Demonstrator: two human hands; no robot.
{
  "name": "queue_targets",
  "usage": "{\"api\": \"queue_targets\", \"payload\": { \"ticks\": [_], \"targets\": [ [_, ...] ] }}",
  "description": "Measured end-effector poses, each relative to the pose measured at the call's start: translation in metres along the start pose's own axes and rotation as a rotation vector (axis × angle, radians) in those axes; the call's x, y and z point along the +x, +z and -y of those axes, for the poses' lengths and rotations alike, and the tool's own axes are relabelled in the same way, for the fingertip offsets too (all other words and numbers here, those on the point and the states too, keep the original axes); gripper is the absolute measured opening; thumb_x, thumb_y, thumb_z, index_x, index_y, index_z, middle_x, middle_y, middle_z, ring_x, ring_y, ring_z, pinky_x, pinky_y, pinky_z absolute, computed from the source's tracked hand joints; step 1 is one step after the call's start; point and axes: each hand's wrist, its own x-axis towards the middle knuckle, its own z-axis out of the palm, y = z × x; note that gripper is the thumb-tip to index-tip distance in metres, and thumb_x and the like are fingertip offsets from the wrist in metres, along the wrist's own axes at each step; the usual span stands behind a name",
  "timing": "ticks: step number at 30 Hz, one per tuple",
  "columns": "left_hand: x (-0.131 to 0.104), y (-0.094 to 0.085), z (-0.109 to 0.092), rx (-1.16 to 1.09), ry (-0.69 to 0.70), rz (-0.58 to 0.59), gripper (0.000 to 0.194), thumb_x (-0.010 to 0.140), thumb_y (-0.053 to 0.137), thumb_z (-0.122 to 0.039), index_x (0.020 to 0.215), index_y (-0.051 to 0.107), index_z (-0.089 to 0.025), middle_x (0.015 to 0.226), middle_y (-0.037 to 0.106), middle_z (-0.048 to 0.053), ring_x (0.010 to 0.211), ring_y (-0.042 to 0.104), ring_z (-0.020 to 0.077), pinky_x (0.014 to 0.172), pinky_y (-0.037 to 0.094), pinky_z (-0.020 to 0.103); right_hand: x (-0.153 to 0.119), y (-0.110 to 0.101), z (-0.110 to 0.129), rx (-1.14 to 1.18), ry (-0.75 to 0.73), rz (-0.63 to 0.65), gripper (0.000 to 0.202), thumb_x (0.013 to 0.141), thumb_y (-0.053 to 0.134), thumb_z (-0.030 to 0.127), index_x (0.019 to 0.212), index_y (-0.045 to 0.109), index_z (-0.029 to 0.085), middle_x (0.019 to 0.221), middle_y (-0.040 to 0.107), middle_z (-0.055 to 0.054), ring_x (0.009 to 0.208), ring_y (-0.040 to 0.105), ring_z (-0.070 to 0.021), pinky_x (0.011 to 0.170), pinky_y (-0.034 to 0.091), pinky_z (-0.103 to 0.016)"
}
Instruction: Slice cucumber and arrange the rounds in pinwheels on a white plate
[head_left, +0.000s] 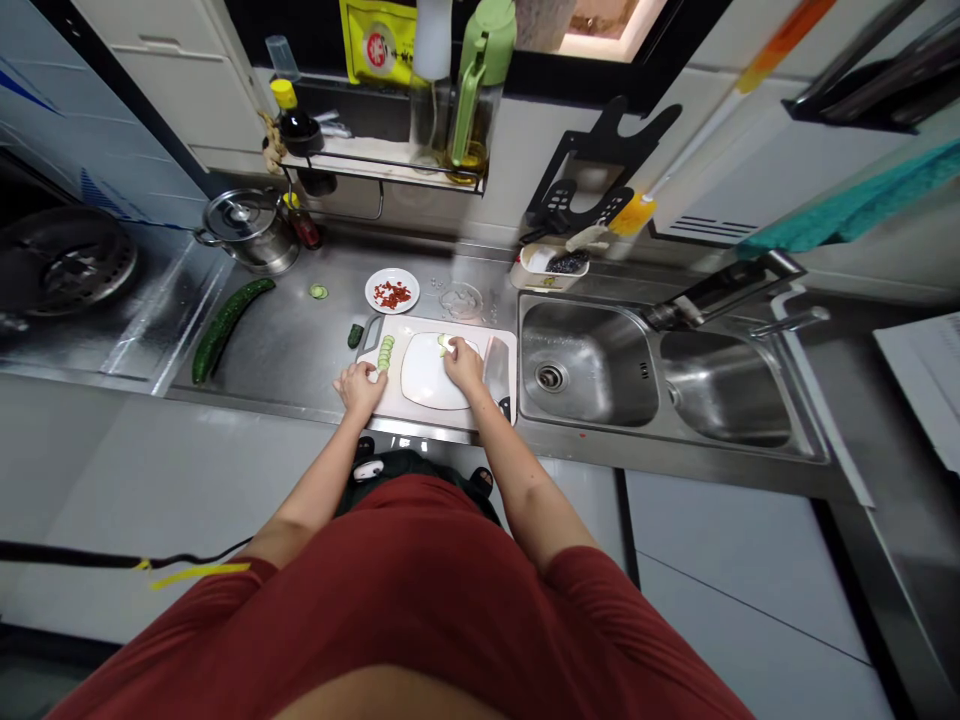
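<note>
Pinching cucumber slices (443, 341) at the square plate's far edge (432, 386): right hand (465, 366). The left hand (361, 388) sits at the near end of the slice row (385, 352), by the cutting board's left edge (382, 402); its grip cannot be told. The board lies along the steel counter's near edge (300, 408), beside the sink (600, 385). Above, a yellow pouch (394, 35) bears a red emblem (377, 50), lettering unreadable.

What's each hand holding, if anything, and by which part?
The right hand is at cucumber slices over the squarish plate; the left hand, a row of slices on the cutting board. Any grip and its place are too small to tell.
</note>
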Motion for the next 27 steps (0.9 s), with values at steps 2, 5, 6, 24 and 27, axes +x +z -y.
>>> {"api": "queue_targets", "payload": {
  "ticks": [2,5,6,24,27],
  "targets": [
    [-0.001,0.0,0.0,0.003,-0.001,0.005,0.023,0.077,0.058,-0.04,0.091,0.063,-0.022,0.095,0.061,0.01,0.099,0.052,0.03,0.089,0.031,0.043,0.0,0.0,0.0,0.001,-0.003,-0.014,0.036,0.086,0.042,0.029,0.119,0.053,0.021,0.093,0.065,-0.005,0.088,0.059,-0.0225,0.08,0.043,-0.032],
    [-0.001,-0.001,-0.002,-0.005,-0.012,0.007,0.022,0.077,0.058,-0.038,0.091,0.063,-0.022,0.095,0.061,0.01,0.099,0.052,0.0297,0.089,0.031,0.042,0.0,0.001,-0.001,0.006,-0.005,-0.025,0.036,0.085,0.042,0.029,0.118,0.053,0.021,0.092,0.065,-0.004,0.087,0.059,-0.0222,0.079,0.043,-0.032],
    [-0.001,-0.001,-0.003,-0.011,-0.017,0.006,0.02,0.077,0.058,-0.037,0.091,0.063,-0.023,0.094,0.061,0.01,0.099,0.052,0.0293,0.088,0.032,0.042,0.001,0.002,-0.002,0.009,-0.007,-0.026,0.035,0.085,0.043,0.029,0.118,0.053,0.021,0.092,0.065,-0.004,0.087,0.059,-0.0221,0.078,0.043,-0.031],
    [0.018,-0.003,-0.025,-0.906,-0.155,0.051,0.02,0.065,0.068,-0.031,0.077,0.058,-0.018,0.068,0.061,-0.001,0.063,0.056,0.011,0.065,0.045,0.024,0.003,0.001,-0.003,0.157,0.051,-0.067,0.036,0.081,0.043,0.033,0.113,0.054,0.02,0.084,0.063,-0.003,0.08,0.058,-0.0207,0.076,0.043,-0.031],
    [0.02,-0.009,-0.04,-1.048,-0.137,0.124,0.023,0.063,0.069,-0.03,0.079,0.061,-0.016,0.066,0.061,0.0,0.062,0.057,0.0107,0.063,0.046,0.024,0.002,-0.002,0.002,0.249,0.086,-0.133,0.035,0.081,0.04,0.034,0.109,0.055,0.019,0.081,0.062,-0.003,0.08,0.058,-0.0204,0.075,0.044,-0.03]
  ]
}}
